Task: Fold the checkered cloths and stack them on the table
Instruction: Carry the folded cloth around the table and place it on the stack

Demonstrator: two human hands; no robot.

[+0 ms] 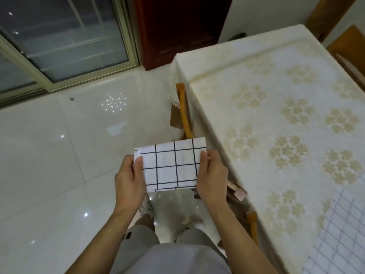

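Hands, left (129,179) and right (212,175), grip folded checkered cloth (170,165) beside table (227,62).

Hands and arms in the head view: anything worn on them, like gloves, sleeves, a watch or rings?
Nothing worn that shows. The left hand and right hand are bare, without gloves, and no rings or watch are visible. Both forearms are uncovered to the bottom edge of the picture, so no sleeves are in view.

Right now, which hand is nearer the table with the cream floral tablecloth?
Right. The right hand grips the folded checkered cloth's edge beside the table; the left hand grips the far edge, over the floor.
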